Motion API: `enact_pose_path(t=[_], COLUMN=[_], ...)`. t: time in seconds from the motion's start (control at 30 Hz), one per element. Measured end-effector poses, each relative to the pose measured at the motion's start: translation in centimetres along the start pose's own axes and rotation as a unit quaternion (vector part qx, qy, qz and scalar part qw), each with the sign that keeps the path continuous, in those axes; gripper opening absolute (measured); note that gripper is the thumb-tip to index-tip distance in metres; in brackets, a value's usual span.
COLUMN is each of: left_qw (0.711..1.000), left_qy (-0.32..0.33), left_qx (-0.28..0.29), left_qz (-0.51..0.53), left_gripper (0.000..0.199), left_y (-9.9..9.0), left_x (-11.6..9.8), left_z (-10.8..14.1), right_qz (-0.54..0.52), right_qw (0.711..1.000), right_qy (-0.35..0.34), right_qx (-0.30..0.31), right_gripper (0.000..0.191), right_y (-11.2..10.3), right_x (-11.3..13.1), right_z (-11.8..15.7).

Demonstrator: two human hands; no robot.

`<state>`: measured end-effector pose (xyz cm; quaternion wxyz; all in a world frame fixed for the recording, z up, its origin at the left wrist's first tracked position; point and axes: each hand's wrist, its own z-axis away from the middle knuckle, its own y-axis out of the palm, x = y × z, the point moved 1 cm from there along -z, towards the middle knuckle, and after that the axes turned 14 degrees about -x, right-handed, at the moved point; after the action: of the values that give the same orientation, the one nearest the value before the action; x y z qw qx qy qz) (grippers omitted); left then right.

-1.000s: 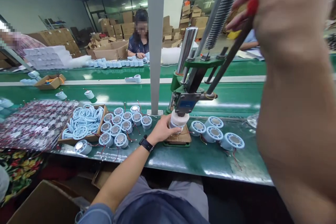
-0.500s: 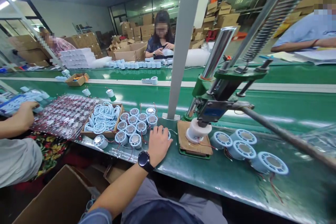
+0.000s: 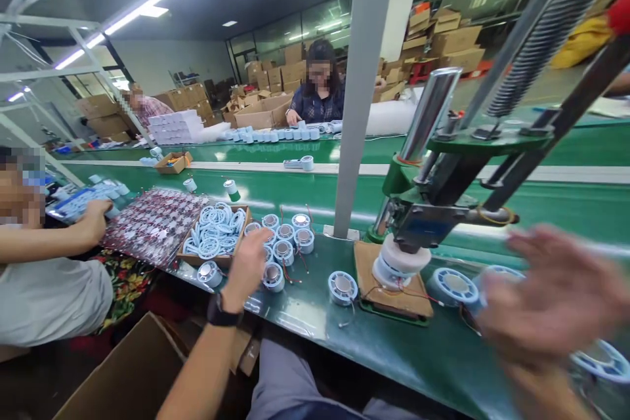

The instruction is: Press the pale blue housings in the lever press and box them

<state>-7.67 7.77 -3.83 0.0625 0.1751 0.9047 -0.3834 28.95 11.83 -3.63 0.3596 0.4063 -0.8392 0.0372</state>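
My left hand (image 3: 247, 270), wearing a dark watch, is over a cluster of light-blue round housings (image 3: 284, 252) with grey discs and thin red wires. Its fingers are blurred, and whether they grip a housing cannot be seen. My right hand (image 3: 541, 292) is smeared by motion but looks open, fingers apart, in front of other housings (image 3: 453, 286) right of the press. A single housing (image 3: 343, 287) stands beside the brown press pad (image 3: 367, 269). On that pad, a light-blue housing (image 3: 388, 275) sits beneath the white round press block (image 3: 406, 254).
The hand press (image 3: 433, 210) rises on the right, its lever (image 3: 556, 118) slanting up to a red end. Left are a box of light-blue rings (image 3: 215, 231) and a red-wired sheet of parts (image 3: 152, 223). A co-worker's arm (image 3: 63, 239) reaches in there. A grey post (image 3: 359, 98) stands behind.
My left hand has left the housing beside the press and moved left to the cluster. The lever has swung from low to high. My right hand has come into view; the camera view has shifted.
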Motion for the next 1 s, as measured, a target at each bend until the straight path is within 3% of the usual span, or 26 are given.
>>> enact_pose_path(t=[0.03, 0.13, 0.2, 0.27, 0.37, 0.43, 0.53, 0.6, 0.67, 0.77, 0.87, 0.93, 1.0], left_qw=[0.997, 0.990, 0.984, 0.975, 0.976, 0.980, 0.989, 0.994, 0.993, 0.959, 0.950, 0.954, 0.954], left_qy=[-0.027, -0.055, -0.046, -0.027, -0.002, 0.005, -0.002, -0.004, 0.008, 0.016, -0.037, -0.078, -0.096], left_qx=[-0.009, 0.003, 0.030, 0.061, 0.091, 0.098, 0.075, 0.070, 0.119, 0.257, 0.267, 0.244, 0.236], left_qz=[-0.069, -0.129, -0.171, -0.210, -0.200, -0.176, -0.127, -0.082, -0.013, 0.119, 0.157, 0.158, 0.156], left_gripper=[0.041, 0.017, 0.015, 0.021, 0.028, 0.037, 0.046, 0.039, 0.023, 0.007, 0.023, 0.042, 0.061], left_y=[-1.2, -3.3, -3.6, -3.3, -3.1, -3.4, -4.3, -4.4, -3.5, -0.3, 3.1, 4.5, 5.1], left_x=[2.6, 9.0, 11.5, 12.7, 13.3, 13.1, 11.1, 8.2, 4.1, -2.2, -5.5, -5.9, -5.6], left_z=[-1.0, -3.2, -4.0, -4.5, -5.4, -6.0, -5.8, -4.1, -1.2, 4.0, 7.8, 8.9, 9.4], right_qz=[0.011, 0.062, 0.046, 0.030, 0.075, 0.134, 0.229, 0.288, 0.339, 0.384, 0.415, 0.438, 0.440], right_qw=[0.998, 0.973, 0.967, 0.974, 0.989, 0.989, 0.969, 0.941, 0.907, 0.865, 0.831, 0.814, 0.814], right_qy=[0.024, 0.136, 0.191, 0.195, 0.117, 0.041, -0.076, -0.146, -0.207, -0.265, -0.292, -0.289, -0.270], right_qx=[0.049, 0.176, 0.161, 0.114, 0.059, 0.037, 0.054, 0.096, 0.138, 0.186, 0.226, 0.250, 0.266], right_gripper=[0.084, 0.097, 0.099, 0.094, 0.079, 0.065, 0.048, 0.041, 0.036, 0.032, 0.032, 0.034, 0.037], right_y=[-0.4, -0.2, 0.5, 1.3, 1.6, 0.6, -2.5, -5.2, -7.5, -9.8, -10.8, -10.8, -10.3], right_x=[-1.5, -5.0, -6.0, -6.0, -5.1, -4.3, -3.5, -3.5, -3.9, -4.8, -4.9, -4.1, -2.6], right_z=[2.9, 9.0, 10.7, 11.0, 10.6, 10.3, 10.0, 9.9, 9.7, 9.2, 8.2, 7.6, 7.2])
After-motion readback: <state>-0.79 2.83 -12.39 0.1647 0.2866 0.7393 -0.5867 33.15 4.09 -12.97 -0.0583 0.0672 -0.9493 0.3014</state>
